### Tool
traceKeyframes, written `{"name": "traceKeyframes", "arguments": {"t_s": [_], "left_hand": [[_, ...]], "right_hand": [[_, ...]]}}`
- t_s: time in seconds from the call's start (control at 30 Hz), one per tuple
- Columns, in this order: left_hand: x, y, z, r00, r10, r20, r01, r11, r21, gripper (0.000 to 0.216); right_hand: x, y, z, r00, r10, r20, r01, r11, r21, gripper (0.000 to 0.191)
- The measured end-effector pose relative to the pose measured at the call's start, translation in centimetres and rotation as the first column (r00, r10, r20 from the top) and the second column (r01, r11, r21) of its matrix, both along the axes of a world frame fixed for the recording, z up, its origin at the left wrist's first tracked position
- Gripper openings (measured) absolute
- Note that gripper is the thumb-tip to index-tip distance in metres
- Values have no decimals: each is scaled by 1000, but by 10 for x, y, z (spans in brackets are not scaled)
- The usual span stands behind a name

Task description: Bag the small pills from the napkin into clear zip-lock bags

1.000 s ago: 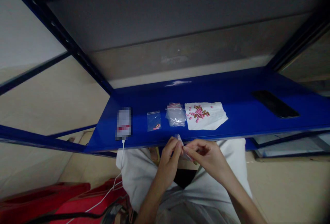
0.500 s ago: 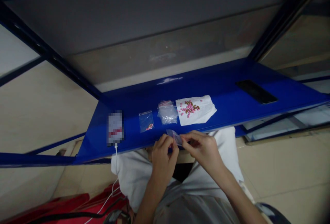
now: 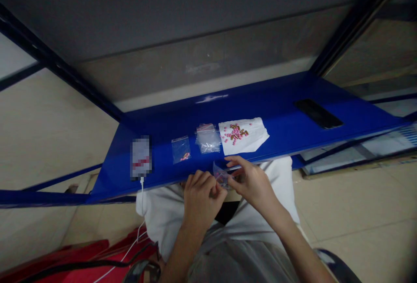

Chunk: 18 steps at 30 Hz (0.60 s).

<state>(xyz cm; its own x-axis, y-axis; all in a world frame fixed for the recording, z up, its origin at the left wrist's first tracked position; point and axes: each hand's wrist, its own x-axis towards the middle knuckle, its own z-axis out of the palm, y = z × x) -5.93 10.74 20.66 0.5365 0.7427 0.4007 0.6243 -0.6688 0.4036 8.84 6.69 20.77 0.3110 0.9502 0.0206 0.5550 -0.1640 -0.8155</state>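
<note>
A small clear zip-lock bag is held between my hands just past the shelf's front edge. My left hand pinches its left side, fingers curled. With thumb and a bent finger, my right hand grips its right side; the index finger is raised and apart. The bag's contents are hard to make out. Beyond my hands, pink tablets and brown capsules lie in a pile on a white paper sheet. Left of the paper is a stack of clear zip-lock bags, then one bag with a few pills.
The blue shelf has frame posts at both sides and a panel above. A blurred-out phone with a white cable lies at its left, a black phone at its right. Red fabric is on the floor, lower left.
The bag has opened out more between my hands. My right index finger has lifted away from it, and my left hand has turned knuckles up. The whole view has shifted slightly.
</note>
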Motion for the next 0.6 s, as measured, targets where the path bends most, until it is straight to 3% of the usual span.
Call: {"name": "traceKeyframes", "arguments": {"t_s": [0.07,0.17,0.27,0.37,0.5,0.6], "left_hand": [[-3,-1,1,1000,19,-19,-18,995,95,29],[-5,-2,4,999,25,32,-30,987,160,31],[-4,-2,8,996,14,92,-32,981,190,30],[1,-3,13,995,-9,99,-11,980,201,29],[13,-1,19,988,-42,150,28,995,97,31],[25,3,22,959,-85,269,97,995,-33,34]], "right_hand": [[2,1,-2,999,-5,-46,5,1000,-10,38],[1,1,-5,975,87,-204,-90,996,-8,37],[0,-2,-8,875,192,-444,-238,970,-51,38],[4,-6,-11,764,203,-612,-327,940,-96,42],[17,-9,-17,643,216,-735,-371,927,-52,47],[25,-10,-28,592,194,-782,-320,947,-7,52]]}}
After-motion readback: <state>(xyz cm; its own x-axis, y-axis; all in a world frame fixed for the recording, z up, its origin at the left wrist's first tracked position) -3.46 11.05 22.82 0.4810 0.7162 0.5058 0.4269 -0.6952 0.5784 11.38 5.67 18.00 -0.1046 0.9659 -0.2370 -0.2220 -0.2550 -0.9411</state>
